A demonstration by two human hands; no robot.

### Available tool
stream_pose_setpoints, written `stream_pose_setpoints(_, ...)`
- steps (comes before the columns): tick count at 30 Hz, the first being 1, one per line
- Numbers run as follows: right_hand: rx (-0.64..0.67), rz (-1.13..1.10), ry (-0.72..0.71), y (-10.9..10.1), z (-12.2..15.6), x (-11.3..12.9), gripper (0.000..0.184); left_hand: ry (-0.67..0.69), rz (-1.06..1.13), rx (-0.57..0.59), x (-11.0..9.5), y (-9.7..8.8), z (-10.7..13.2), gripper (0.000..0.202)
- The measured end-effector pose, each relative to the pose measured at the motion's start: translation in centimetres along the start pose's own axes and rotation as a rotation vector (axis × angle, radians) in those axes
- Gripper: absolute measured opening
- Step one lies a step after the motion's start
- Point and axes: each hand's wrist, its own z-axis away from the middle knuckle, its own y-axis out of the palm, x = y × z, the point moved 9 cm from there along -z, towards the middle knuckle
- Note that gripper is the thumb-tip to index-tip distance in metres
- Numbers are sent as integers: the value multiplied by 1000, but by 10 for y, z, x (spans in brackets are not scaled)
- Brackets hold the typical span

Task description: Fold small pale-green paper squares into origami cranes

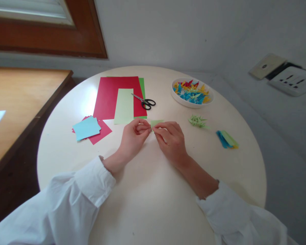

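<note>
Both my hands meet at the middle of the round cream table (148, 190). My left hand (134, 136) and my right hand (170, 137) pinch a small light green piece of paper (156, 122) between their fingertips, just above the tabletop. Most of the piece is hidden by my fingers. Folded light green paper shapes (198, 121) lie to the right of my right hand. Beyond my hands rests a light green strip (124, 106) on top of a large red sheet (112, 97).
Black-handled scissors (145, 101) lie by the red sheet, with a green sheet (142, 86) under it. A white bowl (191, 92) holds several coloured folded shapes. Blue and red squares (88, 128) lie at left, small coloured strips (227, 139) at right. A wooden desk (17, 102) stands left.
</note>
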Motion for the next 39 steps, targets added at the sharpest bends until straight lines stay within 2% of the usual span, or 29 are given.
stream_pose_setpoints(20,-14,102,-10,-1,0,4,15,-45,111,-2,-2,2,2,17)
stream_pose_setpoints(31,-10,141,-11,3,2,2,27,-44,182,15,-1,2,1,25)
stream_pose_setpoints(36,29,114,-12,9,4,1,29,-28,143,-9,0,-2,-1,23)
stream_pose_setpoints(39,-5,40,9,2,2,0,27,9,96,-4,-1,-3,-3,19)
